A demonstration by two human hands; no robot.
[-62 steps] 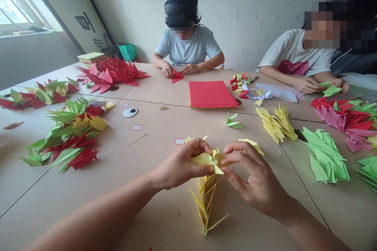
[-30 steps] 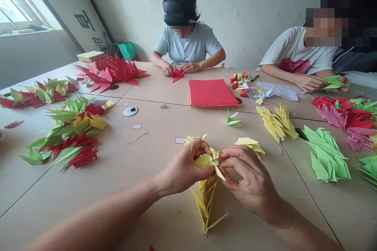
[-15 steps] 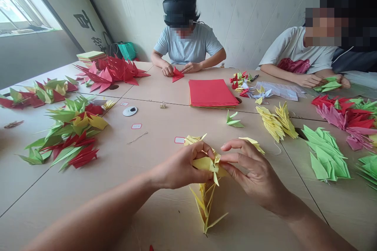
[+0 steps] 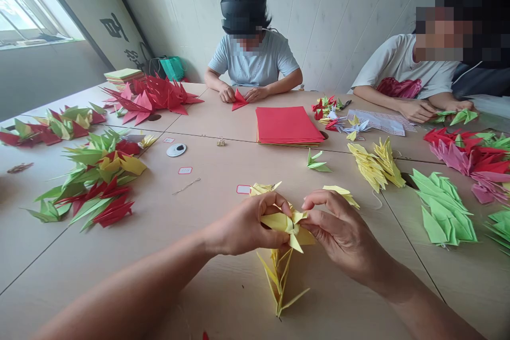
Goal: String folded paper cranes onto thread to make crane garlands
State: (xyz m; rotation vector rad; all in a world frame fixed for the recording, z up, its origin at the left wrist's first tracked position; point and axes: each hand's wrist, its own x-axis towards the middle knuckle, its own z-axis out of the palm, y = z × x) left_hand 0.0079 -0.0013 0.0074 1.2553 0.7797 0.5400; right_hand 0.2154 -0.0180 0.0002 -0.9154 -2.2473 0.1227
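A folded yellow paper piece (image 4: 295, 228) is held up near the middle, over the table. My left hand (image 4: 249, 223) grips it from the left, thumb below and fingers curled above. On the other side my right hand (image 4: 342, 228) pinches its upper right tip between thumb and fingers. Below them a string of yellow folded papers (image 4: 278, 281) points toward me. More yellow folded paper (image 4: 265, 188) shows just beyond my left hand, and another yellow piece (image 4: 342, 195) lies behind my right hand.
Red paper sheets (image 4: 289, 125) lie stacked mid-table. Mixed folded papers (image 4: 91, 175) cover the left; green bundles (image 4: 444, 210) and yellow ones (image 4: 376, 164) sit right. Two people sit opposite, one holding red paper (image 4: 239, 100), the other green paper (image 4: 462, 117). A white disc (image 4: 176, 150) lies left of centre.
My right fingers have closed on the yellow piece's tip, and its flaps are spread wider. Across the table, the right-hand person's green paper has shifted right.
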